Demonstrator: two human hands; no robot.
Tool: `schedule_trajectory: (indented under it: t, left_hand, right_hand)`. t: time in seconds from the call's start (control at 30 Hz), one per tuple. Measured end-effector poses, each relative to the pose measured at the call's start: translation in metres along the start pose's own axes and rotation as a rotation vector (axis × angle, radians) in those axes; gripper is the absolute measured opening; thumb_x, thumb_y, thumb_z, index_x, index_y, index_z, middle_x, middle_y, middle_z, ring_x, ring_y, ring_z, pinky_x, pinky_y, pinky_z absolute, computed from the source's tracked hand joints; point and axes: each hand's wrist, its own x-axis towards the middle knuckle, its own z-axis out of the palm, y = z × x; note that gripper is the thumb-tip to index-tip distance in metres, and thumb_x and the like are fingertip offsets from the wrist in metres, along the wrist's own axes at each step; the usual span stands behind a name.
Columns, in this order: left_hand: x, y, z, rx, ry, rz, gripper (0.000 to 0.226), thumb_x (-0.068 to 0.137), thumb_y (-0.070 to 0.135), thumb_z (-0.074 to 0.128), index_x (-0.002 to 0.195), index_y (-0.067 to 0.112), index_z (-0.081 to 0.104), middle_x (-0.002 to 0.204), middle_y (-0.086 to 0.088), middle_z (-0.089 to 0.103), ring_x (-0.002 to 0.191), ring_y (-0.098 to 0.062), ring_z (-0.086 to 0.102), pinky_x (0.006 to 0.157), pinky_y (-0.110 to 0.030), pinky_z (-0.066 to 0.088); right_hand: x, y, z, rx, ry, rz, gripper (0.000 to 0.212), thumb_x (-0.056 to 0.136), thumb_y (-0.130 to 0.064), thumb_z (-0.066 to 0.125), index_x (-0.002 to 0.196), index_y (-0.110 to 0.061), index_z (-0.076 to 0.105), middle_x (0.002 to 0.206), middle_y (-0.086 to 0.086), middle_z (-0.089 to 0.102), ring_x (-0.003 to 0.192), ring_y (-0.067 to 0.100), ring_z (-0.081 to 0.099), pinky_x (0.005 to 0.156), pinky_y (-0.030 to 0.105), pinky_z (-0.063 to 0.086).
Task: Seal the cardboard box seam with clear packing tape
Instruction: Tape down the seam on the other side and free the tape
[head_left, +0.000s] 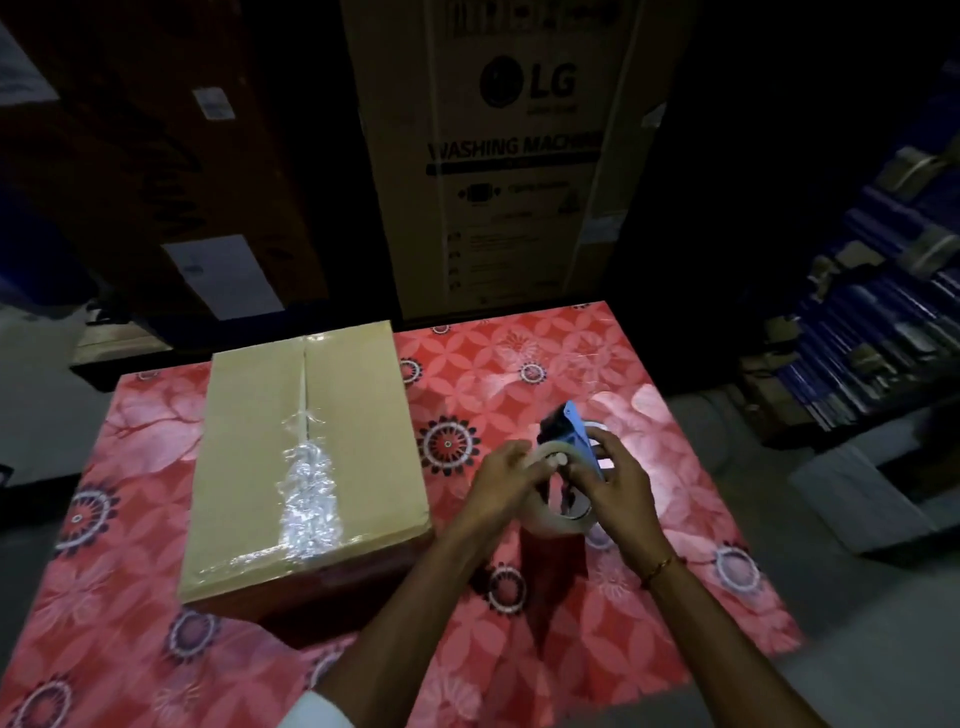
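A closed cardboard box (249, 457) sits on the left half of the table. Its middle seam runs away from me, and crinkled clear tape (307, 499) covers the near part of that seam down to the front edge. To the right of the box, both hands hold a blue tape dispenser (579, 434) with a roll of clear packing tape (558, 514) above the cloth. My left hand (506, 480) grips the roll's left side. My right hand (621, 480) wraps around the dispenser's body from the right.
The table wears a red floral cloth (545, 364). A tall LG washing machine carton (514, 156) stands just behind it. Dark cartons (156, 182) stand at the back left, and stacked blue boxes (893, 291) fill the right side.
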Motion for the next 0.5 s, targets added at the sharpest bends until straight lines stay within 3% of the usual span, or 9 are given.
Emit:
schedule_trajectory:
  t: [0.07, 0.17, 0.27, 0.37, 0.5]
  left_hand:
    - [0.010, -0.023, 0.010, 0.041, 0.017, -0.024, 0.054, 0.065, 0.044, 0.083, 0.098, 0.003, 0.073, 0.079, -0.004, 0.069, 0.070, -0.014, 0.061, 0.067, -0.029, 0.047]
    - [0.023, -0.051, 0.021, 0.155, 0.064, -0.077, 0.045, 0.059, 0.054, 0.080, 0.084, 0.017, 0.073, 0.082, -0.003, 0.073, 0.074, -0.016, 0.063, 0.072, -0.034, 0.050]
    - [0.030, -0.062, 0.025, 0.274, 0.114, -0.081, 0.027, 0.064, 0.045, 0.078, 0.077, 0.024, 0.068, 0.078, -0.006, 0.071, 0.070, -0.019, 0.063, 0.067, -0.032, 0.050]
    - [0.037, -0.065, 0.028, 0.323, 0.127, -0.093, 0.023, 0.080, 0.032, 0.082, 0.090, 0.015, 0.070, 0.080, -0.005, 0.071, 0.072, -0.019, 0.064, 0.064, -0.027, 0.046]
    - [0.043, -0.065, 0.029, 0.345, 0.140, -0.092, 0.021, 0.086, 0.028, 0.078, 0.097, 0.012, 0.069, 0.082, -0.002, 0.069, 0.073, -0.015, 0.062, 0.057, -0.022, 0.040]
  right_hand:
    - [0.004, 0.020, -0.003, -0.116, 0.003, 0.009, 0.041, 0.089, -0.032, 0.071, 0.129, -0.033, 0.061, 0.116, -0.005, 0.070, 0.097, 0.021, 0.071, 0.080, 0.040, 0.058]
    - [0.007, 0.045, -0.003, -0.207, -0.017, -0.012, 0.039, 0.092, -0.023, 0.069, 0.131, -0.026, 0.060, 0.121, -0.005, 0.069, 0.104, 0.019, 0.067, 0.080, 0.031, 0.053]
    - [0.008, 0.060, -0.005, -0.275, -0.031, 0.003, 0.041, 0.091, -0.015, 0.065, 0.130, -0.024, 0.057, 0.122, -0.002, 0.068, 0.105, 0.019, 0.065, 0.078, 0.029, 0.049]
    - [0.012, 0.069, -0.007, -0.299, -0.040, 0.002, 0.038, 0.092, -0.014, 0.063, 0.128, -0.023, 0.055, 0.119, -0.001, 0.066, 0.101, 0.020, 0.063, 0.074, 0.028, 0.045]
    - [0.017, 0.073, -0.008, -0.280, -0.040, -0.003, 0.036, 0.091, -0.018, 0.065, 0.125, -0.025, 0.056, 0.117, -0.002, 0.064, 0.100, 0.018, 0.062, 0.073, 0.027, 0.047]
